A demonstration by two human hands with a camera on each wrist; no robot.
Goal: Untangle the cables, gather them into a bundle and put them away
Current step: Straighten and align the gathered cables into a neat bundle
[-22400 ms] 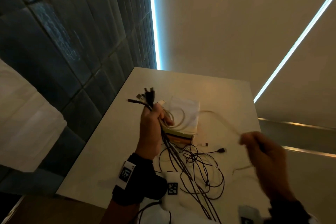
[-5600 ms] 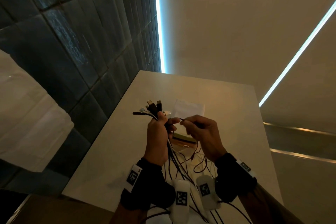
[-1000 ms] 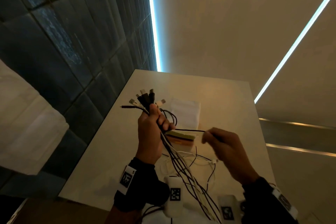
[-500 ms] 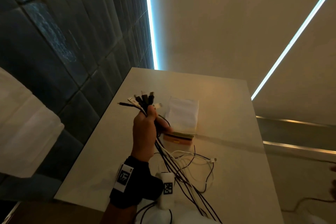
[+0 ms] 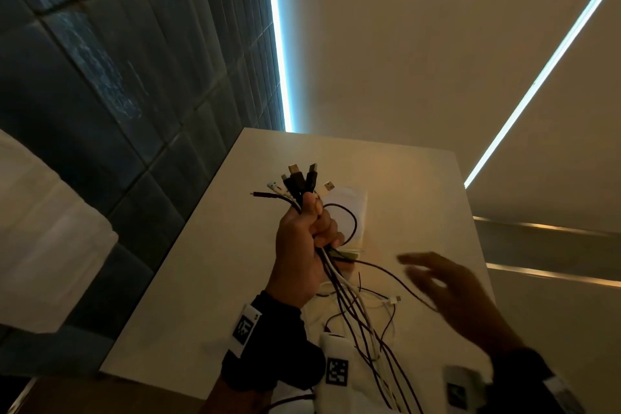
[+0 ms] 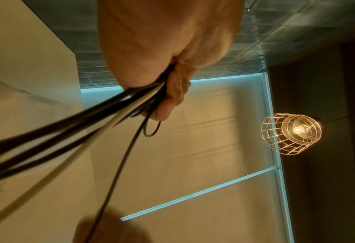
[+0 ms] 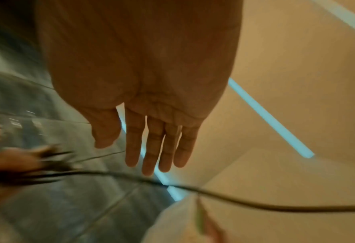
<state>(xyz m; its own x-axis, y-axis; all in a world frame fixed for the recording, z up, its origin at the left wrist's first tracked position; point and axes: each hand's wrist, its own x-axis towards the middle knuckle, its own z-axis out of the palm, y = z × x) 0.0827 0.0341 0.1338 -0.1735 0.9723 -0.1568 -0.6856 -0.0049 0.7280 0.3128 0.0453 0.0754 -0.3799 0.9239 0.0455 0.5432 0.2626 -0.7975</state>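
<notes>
My left hand (image 5: 304, 245) grips a bundle of black and white cables (image 5: 349, 306) above the table, with their plug ends (image 5: 297, 180) fanned out above the fist. The cable tails hang down toward my body, and some loops (image 5: 386, 309) lie on the table (image 5: 208, 279). In the left wrist view the curled fingers (image 6: 172, 98) clamp the cables (image 6: 68, 131). My right hand (image 5: 447, 289) hovers to the right with straight, spread fingers (image 7: 149, 148) and holds nothing. One black cable (image 7: 214, 195) runs just below it, apart from the fingers.
A white pouch lying on a flat box (image 5: 349, 212) sits on the table behind the left hand. A dark tiled wall (image 5: 117, 77) lies to the left. The table's right edge (image 5: 477, 245) is near the right hand. A caged lamp (image 6: 290, 134) hangs overhead.
My right hand pulled a black cable out to the right, left the head view, and has now come back in, open. The left hand has kept its grip on the bundle.
</notes>
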